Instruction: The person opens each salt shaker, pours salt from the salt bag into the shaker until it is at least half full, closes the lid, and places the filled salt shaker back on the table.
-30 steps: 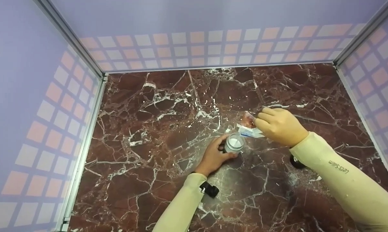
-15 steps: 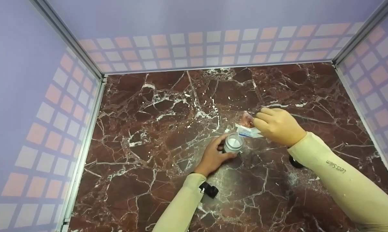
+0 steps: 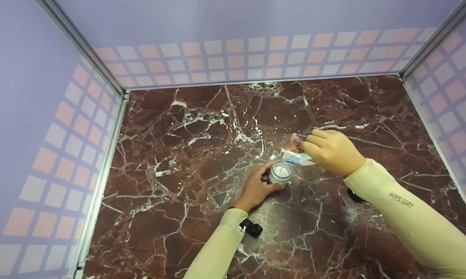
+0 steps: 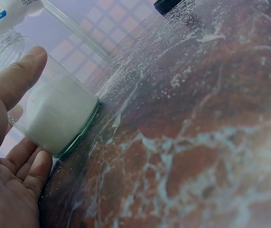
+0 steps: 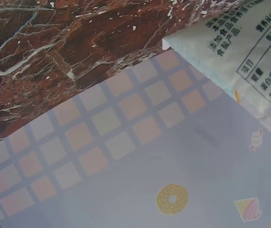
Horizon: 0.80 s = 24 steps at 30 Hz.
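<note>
A clear glass jar [image 3: 281,176] without a lid stands on the marble-patterned table, a white substance filling its lower part. My left hand [image 3: 257,189] grips it from the left, thumb along the near side. In the left wrist view, the white contents [image 4: 62,111] show through the glass. My right hand [image 3: 331,152] pinches a plastic salt bag [image 3: 298,158], partly see-through with white and blue print, tilted with its lower edge over the jar's mouth. Printed Chinese text covers the salt bag [image 5: 254,57] in the right wrist view. My right fingertips are hidden.
A black round object [image 3: 355,195] lies partly under my right forearm. White grains [image 4: 176,78] are scattered over the table [image 3: 171,232]. Lilac walls [image 3: 233,23] with pink and white squares enclose the back and sides.
My right hand and the salt bag have shifted slightly left over the jar. The left hand still holds the jar in nearly the same place.
</note>
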Tool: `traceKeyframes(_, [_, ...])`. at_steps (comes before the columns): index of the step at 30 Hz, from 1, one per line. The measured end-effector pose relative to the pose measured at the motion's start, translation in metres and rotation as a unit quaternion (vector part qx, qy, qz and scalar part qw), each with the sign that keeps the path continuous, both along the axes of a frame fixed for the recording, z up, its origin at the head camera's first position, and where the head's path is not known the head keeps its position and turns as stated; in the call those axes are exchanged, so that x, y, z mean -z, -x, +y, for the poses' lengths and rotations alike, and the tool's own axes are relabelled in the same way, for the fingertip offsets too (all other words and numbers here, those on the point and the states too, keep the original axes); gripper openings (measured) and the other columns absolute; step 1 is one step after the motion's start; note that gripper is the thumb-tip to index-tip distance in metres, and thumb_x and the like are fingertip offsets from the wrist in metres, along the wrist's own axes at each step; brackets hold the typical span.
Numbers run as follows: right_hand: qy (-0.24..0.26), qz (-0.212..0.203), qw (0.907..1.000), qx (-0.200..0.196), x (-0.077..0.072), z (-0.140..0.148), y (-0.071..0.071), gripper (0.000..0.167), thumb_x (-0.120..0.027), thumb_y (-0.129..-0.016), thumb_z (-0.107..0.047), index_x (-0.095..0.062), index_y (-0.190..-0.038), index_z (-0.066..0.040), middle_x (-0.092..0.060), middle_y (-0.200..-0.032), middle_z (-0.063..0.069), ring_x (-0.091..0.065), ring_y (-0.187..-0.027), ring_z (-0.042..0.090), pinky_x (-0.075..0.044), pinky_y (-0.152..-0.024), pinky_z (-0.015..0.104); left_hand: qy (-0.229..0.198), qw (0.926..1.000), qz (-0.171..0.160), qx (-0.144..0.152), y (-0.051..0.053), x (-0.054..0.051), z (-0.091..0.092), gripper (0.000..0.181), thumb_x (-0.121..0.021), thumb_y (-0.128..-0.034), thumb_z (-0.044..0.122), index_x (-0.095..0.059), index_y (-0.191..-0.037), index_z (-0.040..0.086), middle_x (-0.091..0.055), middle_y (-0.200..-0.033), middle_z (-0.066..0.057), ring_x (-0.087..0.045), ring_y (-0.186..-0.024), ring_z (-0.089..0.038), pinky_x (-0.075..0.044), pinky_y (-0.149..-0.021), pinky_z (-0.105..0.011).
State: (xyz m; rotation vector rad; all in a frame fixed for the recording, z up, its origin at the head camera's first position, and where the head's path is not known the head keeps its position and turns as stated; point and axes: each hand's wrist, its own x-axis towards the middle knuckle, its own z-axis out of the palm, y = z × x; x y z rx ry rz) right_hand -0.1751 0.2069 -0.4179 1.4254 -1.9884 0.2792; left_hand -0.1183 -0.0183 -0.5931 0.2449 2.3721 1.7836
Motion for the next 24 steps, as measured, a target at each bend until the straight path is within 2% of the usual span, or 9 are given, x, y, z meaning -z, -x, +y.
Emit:
traceKeyframes(6, [0.002,0.001,1.0,0.001,-0.0001,-0.0009,-0.0007,0.02,-0.045,-0.083,0.012,-0.047,-0.072,-0.005,-0.045,-0.064,0.007,-0.047,-0.057,0.026,-0.048,-0.05,0.039,-0.001,1.0,-0.007,0.001,-0.0002,-0.0016,-0.0011,0.08,-0.092,-0.0766,0.029,-0.057,-0.148,0.019,-0.063,-0.126,0.0,-0.059,-0.111,-0.012,-0.051,-0.098,-0.029])
traceKeyframes(12, [0.011,0.005,0.9999,-0.005,-0.0007,-0.0022,0.0003,0.024,-0.045,-0.085,0.012,-0.045,-0.069,-0.005,-0.044,-0.063,0.007,-0.044,-0.055,0.026,-0.044,-0.047,0.037,-0.005,1.0,0.001,0.001,0.0004,-0.0008,-0.0007,0.078,-0.092,-0.0763,0.027,-0.058,-0.146,0.019,-0.063,-0.125,0.0,-0.059,-0.111,-0.012,-0.051,-0.097,-0.03])
traceKeyframes(24, [0.003,-0.002,1.0,0.002,-0.0001,-0.0039,0.0004,0.021,-0.048,-0.086,0.012,-0.051,-0.072,-0.004,-0.049,-0.064,0.008,-0.047,-0.057,0.026,-0.047,-0.047,0.038,-0.004,1.0,0.005,0.0,0.0016,0.0026,0.0004,0.079,-0.092,-0.0749,0.026,-0.058,-0.147,0.024,-0.063,-0.126,0.0,-0.059,-0.11,-0.012,-0.052,-0.096,-0.03])
